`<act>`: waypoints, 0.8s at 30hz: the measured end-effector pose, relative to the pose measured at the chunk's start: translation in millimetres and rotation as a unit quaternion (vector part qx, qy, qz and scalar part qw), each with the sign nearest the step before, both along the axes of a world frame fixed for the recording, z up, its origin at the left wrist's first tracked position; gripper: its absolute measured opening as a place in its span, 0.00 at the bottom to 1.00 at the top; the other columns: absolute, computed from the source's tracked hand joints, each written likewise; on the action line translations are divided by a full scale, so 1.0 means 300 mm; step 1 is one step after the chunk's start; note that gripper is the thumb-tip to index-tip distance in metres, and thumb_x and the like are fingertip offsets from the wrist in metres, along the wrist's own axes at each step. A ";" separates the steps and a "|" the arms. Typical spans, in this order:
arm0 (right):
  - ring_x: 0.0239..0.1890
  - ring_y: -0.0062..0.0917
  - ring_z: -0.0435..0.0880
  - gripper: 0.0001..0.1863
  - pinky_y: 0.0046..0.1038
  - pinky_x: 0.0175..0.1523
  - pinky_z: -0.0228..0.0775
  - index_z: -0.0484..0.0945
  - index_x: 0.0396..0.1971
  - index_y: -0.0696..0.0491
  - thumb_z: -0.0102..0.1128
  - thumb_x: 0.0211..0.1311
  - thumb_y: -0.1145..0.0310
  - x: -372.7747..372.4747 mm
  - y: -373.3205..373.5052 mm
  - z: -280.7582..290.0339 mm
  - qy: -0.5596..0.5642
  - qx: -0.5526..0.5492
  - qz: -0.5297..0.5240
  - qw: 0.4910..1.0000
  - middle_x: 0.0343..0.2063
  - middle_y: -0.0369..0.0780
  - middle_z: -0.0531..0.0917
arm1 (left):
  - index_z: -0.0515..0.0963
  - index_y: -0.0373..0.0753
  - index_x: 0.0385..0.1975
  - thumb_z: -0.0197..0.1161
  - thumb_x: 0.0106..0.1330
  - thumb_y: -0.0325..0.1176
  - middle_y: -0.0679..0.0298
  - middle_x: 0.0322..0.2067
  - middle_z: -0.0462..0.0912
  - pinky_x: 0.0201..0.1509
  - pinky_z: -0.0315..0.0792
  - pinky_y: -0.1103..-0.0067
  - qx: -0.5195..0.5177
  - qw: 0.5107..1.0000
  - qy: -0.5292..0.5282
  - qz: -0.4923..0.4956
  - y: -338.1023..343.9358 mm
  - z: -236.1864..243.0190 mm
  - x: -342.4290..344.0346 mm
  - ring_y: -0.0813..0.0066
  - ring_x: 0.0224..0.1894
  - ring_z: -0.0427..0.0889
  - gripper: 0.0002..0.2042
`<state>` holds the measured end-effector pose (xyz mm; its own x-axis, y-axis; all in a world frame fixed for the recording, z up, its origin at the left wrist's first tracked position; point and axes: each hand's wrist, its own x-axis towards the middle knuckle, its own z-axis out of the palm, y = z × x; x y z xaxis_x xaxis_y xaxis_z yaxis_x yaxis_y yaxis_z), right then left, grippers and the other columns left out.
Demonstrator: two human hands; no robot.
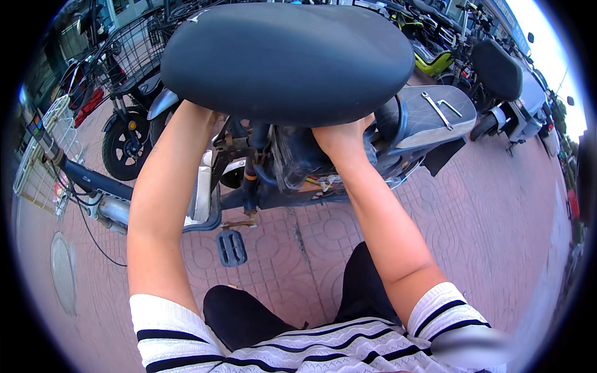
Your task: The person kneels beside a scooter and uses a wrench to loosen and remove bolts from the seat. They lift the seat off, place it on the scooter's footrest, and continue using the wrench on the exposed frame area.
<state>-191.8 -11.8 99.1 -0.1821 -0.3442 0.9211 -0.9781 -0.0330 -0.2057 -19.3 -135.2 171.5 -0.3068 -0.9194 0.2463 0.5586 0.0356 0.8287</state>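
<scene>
In the head view, the black saddle sits high over the frame of an electric bicycle, with both forearms reaching up to its underside. The left hand goes under the edge on the left and the right hand under the edge on the right; their fingers are hidden, so I cannot tell whether either grip is clenched or released. Working by feel here probably goes best with the saddle kept level, the pressure even on both sides, and fingertips clear of any gap between metal parts. A wrench and an L-shaped tool lie loose on the padded rear seat, so a hard jolt could slide them off. Below, the patterned paving is pinkish, and a dark pedal stands out over it. Parked two-wheelers crowd the far side, among them a black wheel and a grey scooter, with sky at the upper right.
</scene>
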 end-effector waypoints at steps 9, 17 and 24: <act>0.38 0.35 0.79 0.11 0.41 0.43 0.56 0.81 0.28 0.49 0.65 0.38 0.68 -0.036 -0.060 -0.053 -0.014 -0.011 0.012 1.000 0.29 0.37 0.82 | 0.71 0.39 0.35 0.46 0.71 0.46 0.67 0.26 0.73 0.15 0.57 0.86 0.004 0.997 -0.021 0.081 0.079 -0.003 -0.021 0.81 0.20 0.68 0.16; 0.54 0.38 0.66 0.20 0.42 0.63 0.43 0.78 0.36 0.51 0.70 0.40 0.61 0.011 0.052 -0.006 -0.173 0.035 0.209 0.962 0.41 0.40 0.76 | 0.70 0.38 0.35 0.49 0.71 0.38 0.70 0.23 0.69 0.14 0.53 0.88 0.091 0.988 -0.039 0.118 0.257 -0.053 0.253 0.83 0.19 0.62 0.09; 0.53 0.41 0.65 0.27 0.41 0.60 0.49 0.67 0.48 0.60 0.65 0.49 0.65 0.030 0.231 -0.062 -0.262 0.005 0.336 0.905 0.42 0.46 0.74 | 0.69 0.37 0.33 0.51 0.70 0.33 0.72 0.22 0.66 0.15 0.52 0.88 0.230 0.946 0.204 0.107 0.668 -0.157 0.176 0.84 0.19 0.59 0.07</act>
<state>-182.9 57.5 80.5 -0.3386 -0.5476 0.7652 -0.5055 -0.5800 -0.6388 33.4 65.2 124.5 -0.0677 -0.9882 -0.1373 0.8558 -0.1282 0.5011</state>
